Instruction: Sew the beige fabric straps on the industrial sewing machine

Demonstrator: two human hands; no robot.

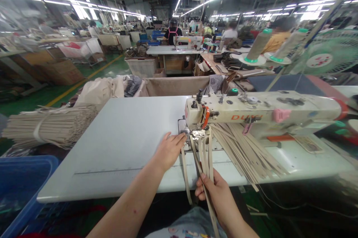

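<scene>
A cream sewing machine point(246, 113) stands on the pale table, its needle head to the left. My left hand point(169, 150) lies flat beside the needle plate, fingers stretched out towards the presser foot point(198, 133). One beige strap point(185, 176) hangs from under its fingertips over the table's front edge. My right hand point(214, 189) is closed around beige fabric straps point(205, 156) that run down from the needle area towards my lap. Under the machine arm, a fanned pile of similar straps point(240, 152) lies on the table to the right.
At the left sit a tied bundle of straps point(50, 126) and a blue plastic basket point(28, 178). Behind the table point(120, 137) is a fabric-lined bin point(176, 86). Thread cones point(258, 46) and a green fan point(327, 57) stand right. Other people work at machines further back.
</scene>
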